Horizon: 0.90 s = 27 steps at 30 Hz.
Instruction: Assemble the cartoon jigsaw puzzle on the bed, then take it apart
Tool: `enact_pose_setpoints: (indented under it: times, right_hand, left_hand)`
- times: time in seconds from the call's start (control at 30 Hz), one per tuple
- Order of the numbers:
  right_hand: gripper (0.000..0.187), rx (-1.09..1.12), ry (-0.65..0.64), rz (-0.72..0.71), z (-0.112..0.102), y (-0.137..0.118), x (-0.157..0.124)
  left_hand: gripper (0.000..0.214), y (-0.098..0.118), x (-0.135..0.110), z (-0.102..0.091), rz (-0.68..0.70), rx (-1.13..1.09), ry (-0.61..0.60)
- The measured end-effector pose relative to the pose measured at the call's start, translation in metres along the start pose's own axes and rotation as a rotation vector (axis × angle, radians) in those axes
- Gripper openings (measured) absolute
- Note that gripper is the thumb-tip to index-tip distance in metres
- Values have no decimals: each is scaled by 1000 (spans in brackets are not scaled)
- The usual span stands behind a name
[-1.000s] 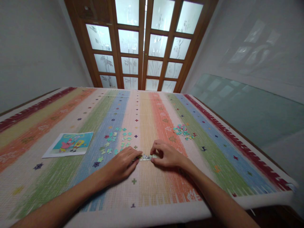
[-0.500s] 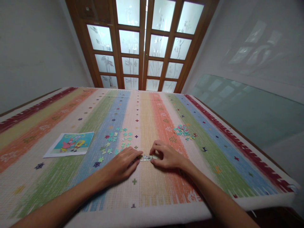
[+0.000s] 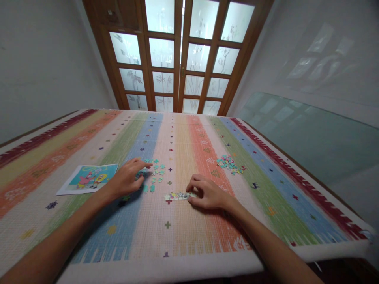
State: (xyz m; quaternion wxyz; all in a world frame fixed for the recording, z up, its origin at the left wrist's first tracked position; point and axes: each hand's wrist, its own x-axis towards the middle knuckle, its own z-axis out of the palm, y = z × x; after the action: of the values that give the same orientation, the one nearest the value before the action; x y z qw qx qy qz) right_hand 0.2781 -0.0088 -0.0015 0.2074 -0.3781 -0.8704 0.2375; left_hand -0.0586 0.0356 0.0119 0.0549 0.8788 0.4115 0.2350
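Change: left hand (image 3: 127, 179) off strip (image 3: 177, 196), now half open on loose pieces (image 3: 158, 169); right hand (image 3: 209, 194) still pinching strip.

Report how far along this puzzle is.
Done: only a short strip of joined pieces lies on the striped cloth. In hand: the right hand holds the strip's right end, while the left hand, open, reaches into the scattered pieces on the blue stripe. Left: those pieces and the small pile farther right are unjoined, so most of the printed card picture remains.
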Motion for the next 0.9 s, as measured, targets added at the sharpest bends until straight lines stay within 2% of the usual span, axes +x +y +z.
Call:
enact_pose_setpoints:
  times: [0.13, 0.3, 0.57, 0.73, 0.9]
  right_hand:
    - [10, 4, 0, 2, 0, 0, 0]
    - [10, 5, -6, 4, 0, 0, 0]
    - [10, 13, -7, -4, 0, 1, 0]
    - [9, 13, -9, 3, 0, 0, 0]
    - [10, 7, -10, 13, 0, -1, 0]
  left_hand:
    - [34, -14, 0, -16, -26, -69, -127]
    - [25, -11, -2, -33, 24, -149, -259]
    - [24, -8, -5, -35, -27, -148, -419]
    - [28, -10, -5, -36, -14, -134, -400]
    - [31, -26, -1, -30, -140, 6, -231]
